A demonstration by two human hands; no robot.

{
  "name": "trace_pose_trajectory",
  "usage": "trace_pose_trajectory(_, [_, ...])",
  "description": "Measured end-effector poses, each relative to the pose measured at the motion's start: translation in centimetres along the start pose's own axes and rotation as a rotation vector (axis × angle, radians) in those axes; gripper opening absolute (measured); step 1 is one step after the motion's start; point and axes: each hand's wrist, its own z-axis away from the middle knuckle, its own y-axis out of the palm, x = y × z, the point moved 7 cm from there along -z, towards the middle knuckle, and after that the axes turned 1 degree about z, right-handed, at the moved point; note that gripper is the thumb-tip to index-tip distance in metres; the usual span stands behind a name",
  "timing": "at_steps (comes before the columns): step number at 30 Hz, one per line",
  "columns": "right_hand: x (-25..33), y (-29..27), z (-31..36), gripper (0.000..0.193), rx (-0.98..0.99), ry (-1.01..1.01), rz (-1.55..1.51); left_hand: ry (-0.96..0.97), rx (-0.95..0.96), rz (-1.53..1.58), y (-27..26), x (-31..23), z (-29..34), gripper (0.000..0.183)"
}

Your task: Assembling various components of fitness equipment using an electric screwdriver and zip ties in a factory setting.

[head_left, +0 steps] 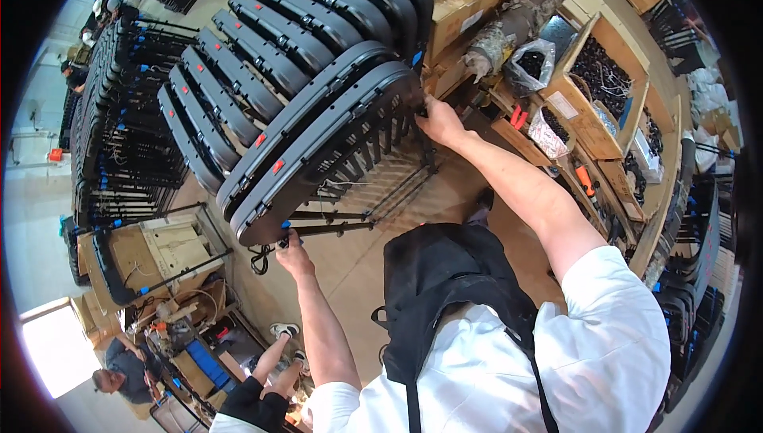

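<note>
Before me stands a black panel-like unit [322,151] with rounded ends, a red part on its rim and black legs beneath; I cannot tell its exact kind. My left hand [293,257] is closed at its lower left end, beside a small blue piece. At the upper right end, my right hand [439,121] grips its edge, the fingertips partly hidden behind it. The unit sits tilted. A matching black unit [262,139] lies directly behind it, and a row of several more like it [318,20] is packed close together further back.
Right: a workbench with a wooden box [600,75] of small dark parts, a plastic bag [532,63] and an orange-handled tool [586,180]. Left: another stack of black units [103,131] and a cardboard box [163,246]. Two other people are lower left, one seated [127,365].
</note>
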Motion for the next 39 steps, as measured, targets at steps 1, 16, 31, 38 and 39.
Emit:
trace_pose_trajectory(1, [-0.5,0.4,-0.1,0.052,0.015,0.021,-0.005,0.02,-0.02,0.009,-0.2,0.2,-0.1,0.027])
trace_pose_trajectory(16, [-8.9,-2.8,9.0,0.073,-0.073,0.246,-0.407,-0.387,0.126,-0.022,-3.9,11.5,4.7,0.031])
trace_pose_trajectory(31, [-39.1,-16.9,19.0,0.047,-0.34,1.165,-0.436,-0.196,0.991,-0.531,30.2,5.4,19.6,0.043])
trace_pose_trajectory(38, [-45.1,-20.4,27.3,0.046,-0.445,0.802,-0.205,-0.222,1.367,-0.494,48.2,2.5,33.2,0.041])
trace_pose_trajectory(39, [-40.5,-20.7,25.7,0.05,-0.373,0.752,-0.352,-0.232,1.319,-0.506,47.4,2.8,30.2,0.041])
